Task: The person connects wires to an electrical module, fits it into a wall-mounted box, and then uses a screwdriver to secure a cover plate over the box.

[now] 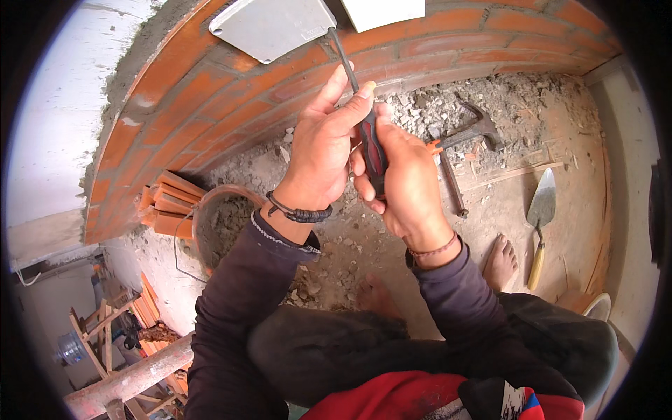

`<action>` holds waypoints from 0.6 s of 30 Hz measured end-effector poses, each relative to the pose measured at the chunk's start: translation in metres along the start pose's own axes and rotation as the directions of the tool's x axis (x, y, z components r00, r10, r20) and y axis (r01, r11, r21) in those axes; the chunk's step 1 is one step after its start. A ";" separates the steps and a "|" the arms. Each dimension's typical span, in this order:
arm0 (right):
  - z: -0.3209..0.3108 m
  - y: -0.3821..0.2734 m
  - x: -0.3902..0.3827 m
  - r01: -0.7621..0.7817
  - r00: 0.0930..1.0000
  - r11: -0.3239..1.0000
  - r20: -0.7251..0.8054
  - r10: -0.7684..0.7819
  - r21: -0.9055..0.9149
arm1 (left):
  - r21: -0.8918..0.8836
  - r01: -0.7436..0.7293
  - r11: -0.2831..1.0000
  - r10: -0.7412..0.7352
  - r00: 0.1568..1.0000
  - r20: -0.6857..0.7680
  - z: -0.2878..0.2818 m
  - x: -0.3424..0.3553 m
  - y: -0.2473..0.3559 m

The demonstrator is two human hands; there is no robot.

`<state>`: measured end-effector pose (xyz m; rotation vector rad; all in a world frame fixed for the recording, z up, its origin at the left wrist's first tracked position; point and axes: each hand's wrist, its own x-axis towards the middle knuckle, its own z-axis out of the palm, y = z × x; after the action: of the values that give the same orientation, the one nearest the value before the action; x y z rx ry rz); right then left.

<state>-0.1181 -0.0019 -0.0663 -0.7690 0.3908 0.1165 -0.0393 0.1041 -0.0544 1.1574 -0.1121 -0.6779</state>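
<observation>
A screwdriver with a black and dark red handle points up and away from me. Its tip meets the right corner of a light grey square cover plate on the brick wall. My right hand is closed around the handle. Higher up, my left hand has its thumb and fingers about the top of the handle and the shaft. A second white plate sits right of the grey one, partly cut off by the picture's edge. Whether a screw is under the tip cannot be seen.
Rubble lies along the foot of the brick wall. Right of my hands are a claw hammer, a metal bar and a trowel. At left stand a bucket of mortar, stacked bricks and a pole.
</observation>
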 end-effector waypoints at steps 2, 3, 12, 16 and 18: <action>0.000 0.007 0.003 0.197 0.961 0.825 -0.064 -0.270 -0.529 | -0.012 -0.052 0.999 0.050 0.990 -0.135 0.009 0.004 -0.006; -0.002 0.014 0.005 0.255 0.934 0.773 -0.058 -0.352 -0.580 | -0.020 -0.074 0.997 0.069 0.978 -0.198 0.016 0.005 -0.008; -0.004 0.007 -0.001 -0.218 0.965 0.830 0.239 0.107 0.513 | 0.022 0.050 0.999 -0.047 0.993 -0.108 0.008 -0.004 -0.001; -0.001 0.023 0.006 0.360 0.890 0.741 -0.031 -0.456 -0.567 | 0.068 -0.052 0.996 0.058 0.994 -0.090 0.003 0.003 -0.009; 0.009 0.018 -0.008 0.386 0.783 0.461 0.019 -0.622 -0.799 | 0.060 -0.065 0.996 0.071 0.991 -0.117 0.004 0.004 -0.009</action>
<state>-0.1265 0.0177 -0.0689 -1.7718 0.3498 -0.4524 -0.0421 0.0962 -0.0617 1.2393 -0.0692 -0.5468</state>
